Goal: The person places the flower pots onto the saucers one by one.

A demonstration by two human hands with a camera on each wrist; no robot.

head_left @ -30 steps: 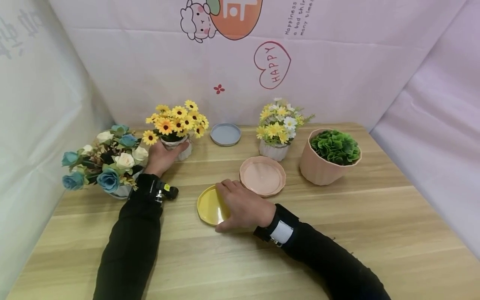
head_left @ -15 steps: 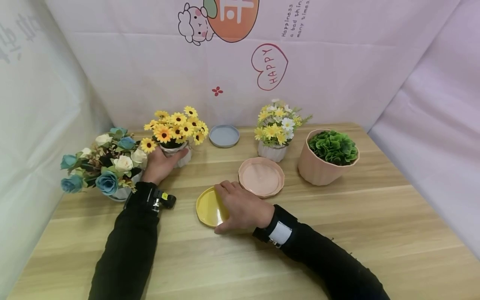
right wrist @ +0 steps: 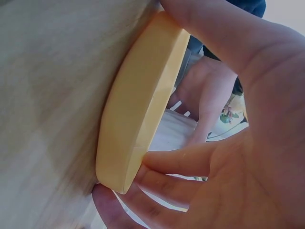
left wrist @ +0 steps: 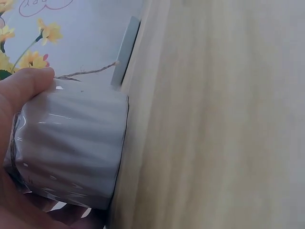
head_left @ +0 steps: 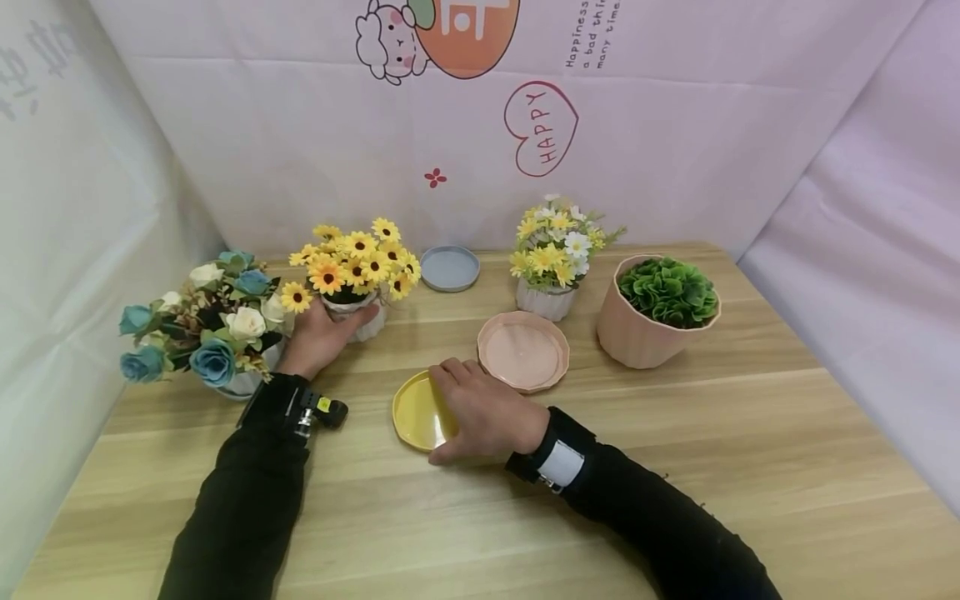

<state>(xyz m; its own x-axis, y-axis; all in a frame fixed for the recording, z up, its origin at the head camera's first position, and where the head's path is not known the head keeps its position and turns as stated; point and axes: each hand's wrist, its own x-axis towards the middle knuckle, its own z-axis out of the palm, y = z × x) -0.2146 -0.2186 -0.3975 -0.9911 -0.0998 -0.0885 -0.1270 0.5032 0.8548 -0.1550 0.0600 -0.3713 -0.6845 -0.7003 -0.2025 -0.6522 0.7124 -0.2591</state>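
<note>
Dressed in black to the wrist

A small, rounded black wrist camera (head_left: 333, 415) bears a yellow sticker (head_left: 324, 404). Just left of the camera sit a silvery metal fitting (head_left: 304, 422) and a black left strap (head_left: 276, 400); nearer the person than it runs a black left sleeve (head_left: 232, 517). Well to the camera's right, a broad black right strap (head_left: 567, 430) carries a white rectangular panel (head_left: 562, 464), alongside a black right sleeve (head_left: 652, 508). The left hand (head_left: 318, 340) and right hand (head_left: 487, 410) are bare.

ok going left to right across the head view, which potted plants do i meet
Roses → sunflowers, their pot gripped by the left hand → daisies → green plant.
</note>
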